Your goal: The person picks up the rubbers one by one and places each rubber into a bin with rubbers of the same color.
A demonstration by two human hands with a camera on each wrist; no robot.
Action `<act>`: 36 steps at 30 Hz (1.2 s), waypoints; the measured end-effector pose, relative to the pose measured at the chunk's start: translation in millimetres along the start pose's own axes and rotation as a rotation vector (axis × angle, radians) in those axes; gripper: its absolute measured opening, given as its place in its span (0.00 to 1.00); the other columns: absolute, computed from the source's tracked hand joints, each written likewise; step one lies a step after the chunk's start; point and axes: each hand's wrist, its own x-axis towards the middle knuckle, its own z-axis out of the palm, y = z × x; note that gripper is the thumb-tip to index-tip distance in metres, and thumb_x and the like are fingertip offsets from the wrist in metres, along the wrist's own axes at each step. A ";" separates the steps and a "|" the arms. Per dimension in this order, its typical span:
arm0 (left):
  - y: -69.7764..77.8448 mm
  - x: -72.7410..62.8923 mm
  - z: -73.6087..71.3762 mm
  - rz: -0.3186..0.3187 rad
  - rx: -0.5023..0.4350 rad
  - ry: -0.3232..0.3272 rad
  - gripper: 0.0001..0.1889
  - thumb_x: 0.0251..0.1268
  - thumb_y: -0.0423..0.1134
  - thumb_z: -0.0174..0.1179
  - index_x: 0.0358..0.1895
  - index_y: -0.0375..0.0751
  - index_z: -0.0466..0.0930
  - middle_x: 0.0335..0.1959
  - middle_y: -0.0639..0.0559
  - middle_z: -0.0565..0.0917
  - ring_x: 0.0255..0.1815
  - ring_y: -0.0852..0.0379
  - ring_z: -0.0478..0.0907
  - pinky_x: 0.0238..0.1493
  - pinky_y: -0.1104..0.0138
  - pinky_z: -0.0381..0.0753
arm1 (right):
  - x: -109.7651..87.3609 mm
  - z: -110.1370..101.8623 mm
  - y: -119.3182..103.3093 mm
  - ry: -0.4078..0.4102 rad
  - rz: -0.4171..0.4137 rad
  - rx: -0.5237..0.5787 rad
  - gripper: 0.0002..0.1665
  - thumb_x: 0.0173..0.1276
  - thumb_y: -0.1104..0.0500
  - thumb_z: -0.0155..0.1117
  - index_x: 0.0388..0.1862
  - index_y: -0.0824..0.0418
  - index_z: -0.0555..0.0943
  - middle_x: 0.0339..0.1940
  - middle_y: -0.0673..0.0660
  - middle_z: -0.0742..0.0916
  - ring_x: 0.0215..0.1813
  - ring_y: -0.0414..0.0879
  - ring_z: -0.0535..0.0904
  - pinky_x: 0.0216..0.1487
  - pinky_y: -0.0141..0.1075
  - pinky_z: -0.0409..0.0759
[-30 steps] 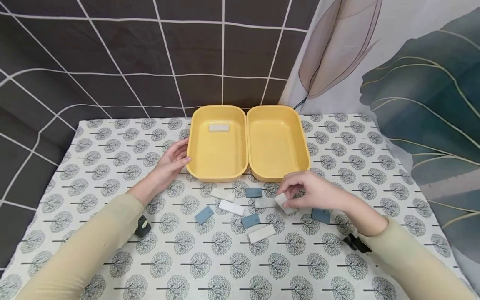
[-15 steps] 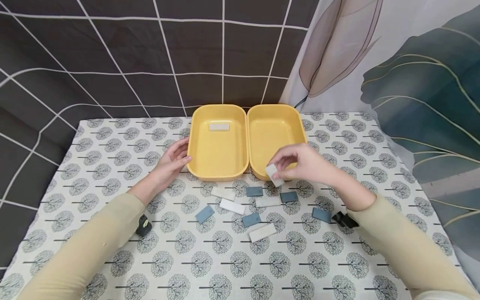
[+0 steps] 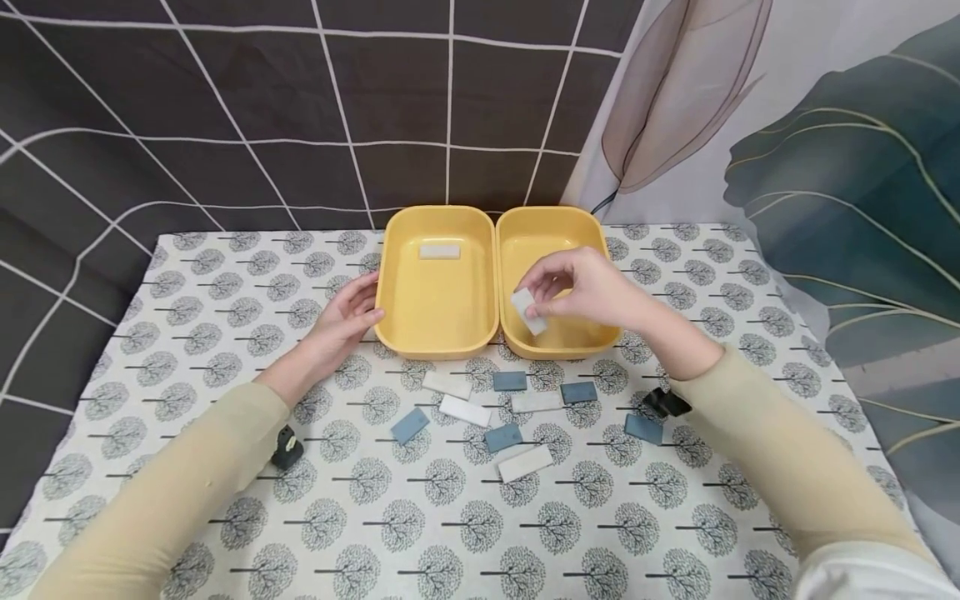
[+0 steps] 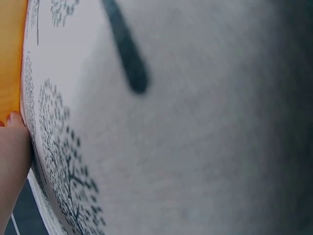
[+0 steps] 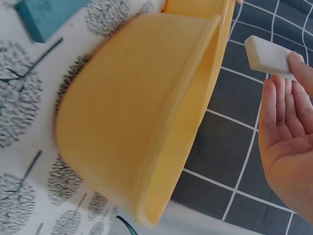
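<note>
My right hand (image 3: 588, 287) pinches a small white rectangular block (image 3: 531, 313) between thumb and fingers. The block hangs tilted over the right yellow bin (image 3: 519, 246), near its left wall. In the right wrist view the thumb lies on the block (image 5: 268, 55) and the other fingers stretch out beneath it. My left hand (image 3: 341, 327) rests against the left side of the left yellow bin (image 3: 435, 312), thumb at its rim and fingers relaxed along its outer wall. Inside that bin, one white block (image 3: 439, 252) lies near the back.
Several blue blocks (image 3: 577, 392) and white blocks (image 3: 465, 411) lie scattered on the tree-print tablecloth (image 3: 405, 525) in front of the bins. The two bins stand side by side. A dark gridded cloth (image 3: 390, 92) hangs behind them.
My right hand has lifted the white block off the table and carried it up, back and left, over the right bin. The left hand stays at the left bin.
</note>
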 end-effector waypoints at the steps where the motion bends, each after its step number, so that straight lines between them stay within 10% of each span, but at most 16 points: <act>1: 0.1 0.1 0.1 0.000 0.002 -0.001 0.38 0.76 0.24 0.51 0.85 0.36 0.48 0.84 0.36 0.56 0.70 0.63 0.70 0.81 0.72 0.69 | 3.0 -0.6 -0.3 0.000 -0.011 -0.001 0.15 0.58 0.73 0.80 0.44 0.71 0.89 0.40 0.63 0.91 0.38 0.37 0.84 0.47 0.26 0.89; 11: 1.0 -0.3 0.0 0.000 -0.012 0.005 0.38 0.76 0.24 0.52 0.85 0.36 0.49 0.77 0.49 0.67 0.69 0.64 0.71 0.79 0.74 0.71 | 36.5 -5.2 -3.0 -0.023 -0.114 -0.036 0.12 0.63 0.72 0.77 0.47 0.70 0.90 0.41 0.64 0.91 0.39 0.38 0.83 0.49 0.25 0.88; 36: -0.1 0.5 -1.4 0.001 -0.038 -0.003 0.38 0.76 0.23 0.52 0.85 0.36 0.50 0.74 0.53 0.69 0.69 0.62 0.71 0.77 0.75 0.73 | 109.3 -14.8 -8.3 -0.096 -0.043 -0.116 0.13 0.66 0.70 0.74 0.50 0.68 0.90 0.46 0.61 0.92 0.42 0.40 0.81 0.45 0.22 0.81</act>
